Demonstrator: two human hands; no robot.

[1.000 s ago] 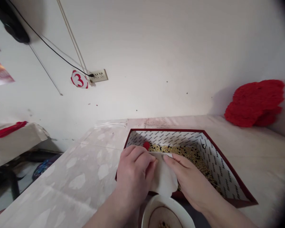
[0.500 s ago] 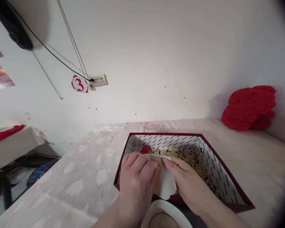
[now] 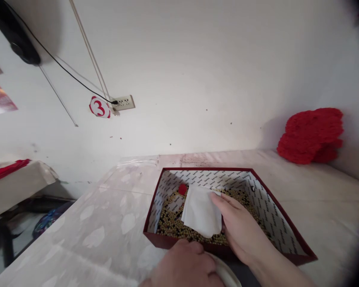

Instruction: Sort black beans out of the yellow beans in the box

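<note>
Head view, looking down at the desk (image 3: 86, 235). My right hand (image 3: 242, 231) reaches into the red box (image 3: 287, 235) and holds the white paper sheet (image 3: 201, 211) by its right edge, fingers on top and closed on it in a light pinch; the thumb is hidden beneath, so how firm the grip is I cannot tell. My left hand (image 3: 184, 269) sits at the bottom edge of the frame, curled loosely over the rim of the white bowl (image 3: 227, 275), outside the near wall of the box. Whether it holds anything is not shown.

Change from half a second ago: then both hands were bunched over the sheet inside the box; now the left has drawn back to the bowl and the sheet is carried by the right alone. I judge that the two-handed part of the work is finished and the sheet has passed to a one-handed hold.

The sheet lies nearly flat on the yellow and dark beans (image 3: 170, 219), roughly in the middle of the box floor. Its long axis runs from the far wall toward the near wall, leaning slightly right; the near end curls up a little by my fingers. A small red ball (image 3: 182, 189) rests among the beans, just beside the sheet's far left corner.

Background: a wall socket (image 3: 124, 102), a round tag marked 3 (image 3: 99, 107), and a red pile (image 3: 312, 135) at the far right of the desk.
</note>
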